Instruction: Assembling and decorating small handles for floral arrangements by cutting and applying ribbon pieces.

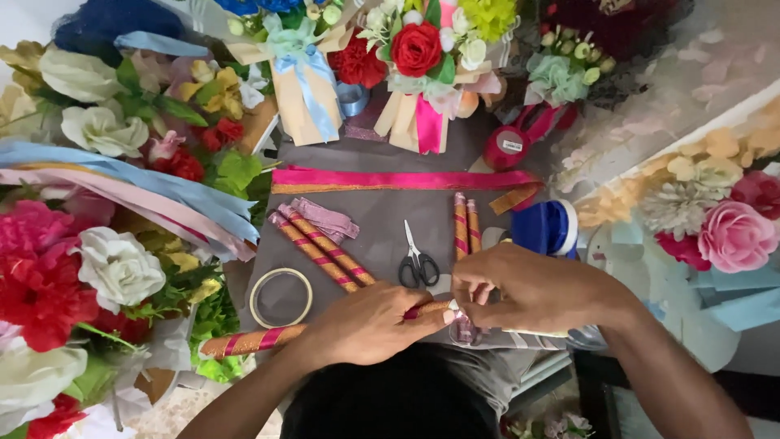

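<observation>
- Left hand [370, 325]: comes in from lower left, palm down, fingers curled round a wrapped stick [252, 339] w/ gold and pink stripes; stick lies flat, its long end sticking out to the hand's left, its tip by the right hand.
- Left of that hand, just above the stick: 1 tape ring [281, 297], clear, lying flat on the grey cloth [390, 215].
- Above left hand: 2 finished striped sticks [322, 250] side by side, slanted; a small heap of pale pink ribbon bits [327, 218] touching them.
- Betw. the hands, just above: 1 pair of black-handled scissors [418, 260], blades shut, pointing away.
- Right hand [520, 289]: enters from lower right, wrist bent, fingers pinched narrow at the stick's tip; can't tell exactly what the fingertips grip.
- Above right hand: 2 more striped sticks [466, 222], upright, touching.
- Further up: 1 long pink ribbon [398, 178] w/ gold edge, running across the cloth.
- Right of right hand: blue-capped round container [547, 228]; label not readable.
- Far above: 1 red ribbon spool [509, 147] w/ small white label; 2 paper-wrapped bouquets [305, 73], one w/ blue bow, one w/ pink.
</observation>
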